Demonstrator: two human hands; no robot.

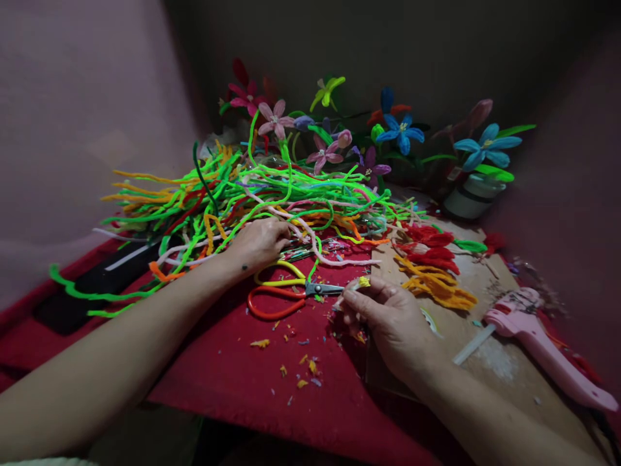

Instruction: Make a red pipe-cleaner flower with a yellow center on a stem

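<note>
My left hand (264,241) reaches into the near edge of a heap of pipe cleaners (291,184), mostly bright green with some orange, pink and red. Its fingers are curled down beside a pale pink pipe cleaner (334,262) and thin cut pieces; what they pinch is hidden. My right hand (395,320) is closed, thumb against fingers, on a small yellow-tipped bunch (363,282). Between the hands lie scissors (281,294) with one yellow and one red handle, their blades partly apart and pointing at my right hand.
Pipe-cleaner flowers (402,134) stand at the back, some by a pale jar (473,196). On the right, a cardboard sheet (499,362) bears red petal loops (429,239), orange loops (436,285) and a pink glue gun (538,343). Coloured scraps (310,369) dot the red tablecloth (233,382).
</note>
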